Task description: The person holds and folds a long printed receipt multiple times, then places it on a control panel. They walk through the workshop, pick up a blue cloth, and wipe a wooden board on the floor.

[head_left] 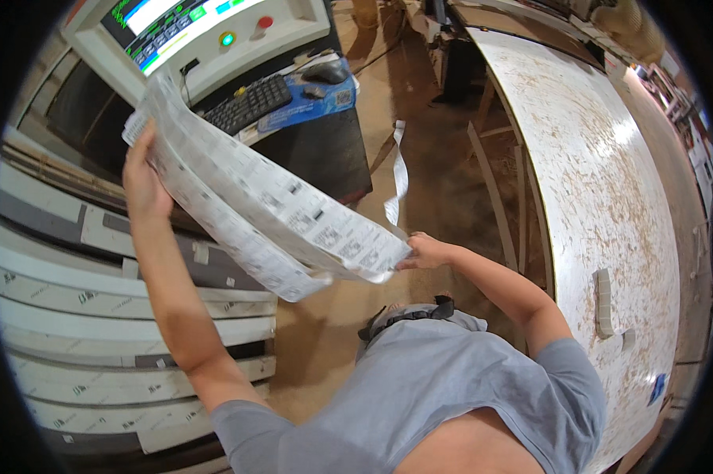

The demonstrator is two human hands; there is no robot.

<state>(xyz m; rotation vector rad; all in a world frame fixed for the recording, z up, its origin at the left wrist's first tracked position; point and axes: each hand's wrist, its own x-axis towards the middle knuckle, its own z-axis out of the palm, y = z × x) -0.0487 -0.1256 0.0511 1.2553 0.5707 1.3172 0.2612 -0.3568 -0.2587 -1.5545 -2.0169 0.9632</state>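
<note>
A long white strip of printed labels with small square codes stretches in folded loops between my two hands. My left hand is raised at the upper left, closed around the bunched end of the strip. Lower down, near my waist, my right hand pinches the other end. A thin tail of the strip dangles beyond my right hand, twisted over the floor. The lower loop sags and its end is slightly blurred.
A machine console with a screen and buttons stands ahead, above a black keyboard and a mouse. Stacked wrapped boards fill the left. On the right, a long white table carries wood shavings and label scraps.
</note>
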